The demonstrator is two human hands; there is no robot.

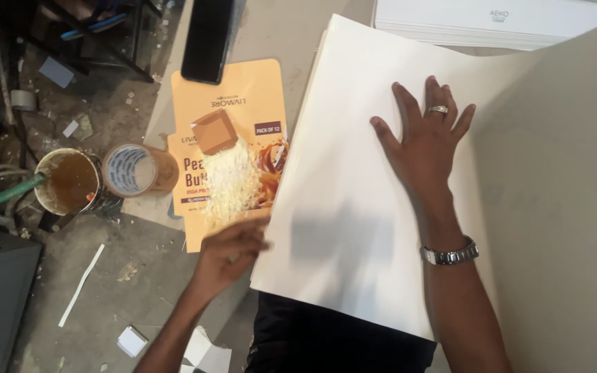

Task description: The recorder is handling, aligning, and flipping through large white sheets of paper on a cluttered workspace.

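The right hand [426,141] lies flat with fingers spread on the top sheet of a stack of white cardboard sheets [343,207], gripping nothing, while the left hand [233,252] curls its fingers at the stack's left edge, pinching the corner of the top sheet. Just left of the stack lies an orange printed carton blank [233,148], a black phone [207,38] beyond it. Further left of the stack, on the gritty, scrap-strewn tabletop [126,269], stand a tape roll [133,170] and a glue pot [69,182].
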